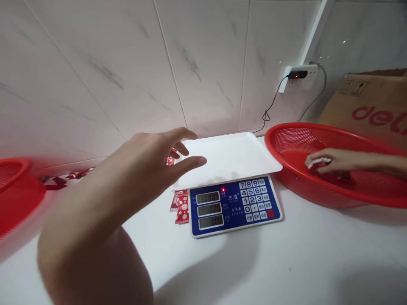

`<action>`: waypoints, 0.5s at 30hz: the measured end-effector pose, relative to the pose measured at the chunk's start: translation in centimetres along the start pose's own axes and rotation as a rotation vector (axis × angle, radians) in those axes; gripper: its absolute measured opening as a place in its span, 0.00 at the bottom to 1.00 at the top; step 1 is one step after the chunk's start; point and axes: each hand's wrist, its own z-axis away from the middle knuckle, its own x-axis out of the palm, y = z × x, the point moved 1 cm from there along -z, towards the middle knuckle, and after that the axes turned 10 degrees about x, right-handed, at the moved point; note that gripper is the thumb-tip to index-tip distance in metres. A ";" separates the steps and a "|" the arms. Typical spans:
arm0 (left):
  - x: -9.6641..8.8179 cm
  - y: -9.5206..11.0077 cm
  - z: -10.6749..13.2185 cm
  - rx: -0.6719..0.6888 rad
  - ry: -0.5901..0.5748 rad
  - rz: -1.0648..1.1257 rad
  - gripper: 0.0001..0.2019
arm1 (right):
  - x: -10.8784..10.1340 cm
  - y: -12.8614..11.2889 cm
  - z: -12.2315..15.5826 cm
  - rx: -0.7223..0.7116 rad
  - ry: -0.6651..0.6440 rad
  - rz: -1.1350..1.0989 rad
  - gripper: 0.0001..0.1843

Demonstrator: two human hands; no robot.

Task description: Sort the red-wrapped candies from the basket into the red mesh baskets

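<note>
My left hand [165,154] is over the left edge of the white weighing tray [229,156], fingers apart and nothing in them. The tray belongs to a digital scale with a blue keypad panel [235,205]; its small displays are lit. Small red packets [182,207] with white patterns lie beside the scale, partly hidden under it and behind my left hand. Inside the red plastic basket [299,186] on the right, my right hand [333,161] is closed on a small, whitish packet [318,162], mostly covered by the fingers. Dark red items [345,177] lie below that hand.
Another red basket [19,195] stands at the left edge, blurred. Red packets [79,173] lie along the wall near it. A cardboard box [369,101] is behind the right basket. A thin black cable [275,99] runs from the wall socket [299,78] down behind the scale.
</note>
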 end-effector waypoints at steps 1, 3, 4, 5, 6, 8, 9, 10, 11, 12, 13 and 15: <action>0.0 0.1 0.0 -0.008 0.003 -0.003 0.23 | -0.6 -1.4 0.3 0.009 -0.034 -0.023 0.08; -0.1 0.0 0.1 -0.015 0.001 -0.002 0.23 | -1.5 -4.4 0.7 -0.046 0.068 -0.106 0.06; -0.2 0.0 0.2 -0.015 0.004 0.000 0.24 | -1.6 -6.1 0.8 -0.097 0.136 -0.143 0.03; -0.2 -0.2 0.3 -0.012 0.007 0.001 0.24 | -1.4 -7.7 0.8 -0.151 0.166 -0.162 0.01; -0.3 -0.3 0.4 -0.011 0.012 -0.002 0.25 | -0.8 -9.3 0.7 -0.210 0.159 -0.171 0.04; -0.3 -0.6 0.5 -0.013 0.023 -0.002 0.27 | 1.4 -12.3 0.0 -0.321 0.042 -0.171 0.11; -0.3 -0.8 0.6 -0.017 0.028 0.002 0.27 | 2.7 -13.7 -0.4 -0.375 -0.027 -0.156 0.13; -0.3 -1.0 0.6 -0.018 0.026 0.010 0.28 | 3.9 -14.8 -0.8 -0.419 -0.088 -0.114 0.16; -0.2 -1.1 0.6 -0.014 0.028 0.018 0.28 | 5.0 -15.7 -1.1 -0.453 -0.125 -0.035 0.19; -0.2 -1.2 0.6 -0.009 0.032 0.026 0.28 | 5.7 -16.4 -1.3 -0.482 -0.137 0.063 0.25; -0.1 -1.4 0.6 -0.001 0.036 0.030 0.27 | 6.0 -16.7 -1.4 -0.502 -0.124 0.160 0.33; 0.1 -1.7 0.7 0.010 0.047 0.030 0.27 | 5.3 -16.4 -1.2 -0.512 -0.049 0.261 0.43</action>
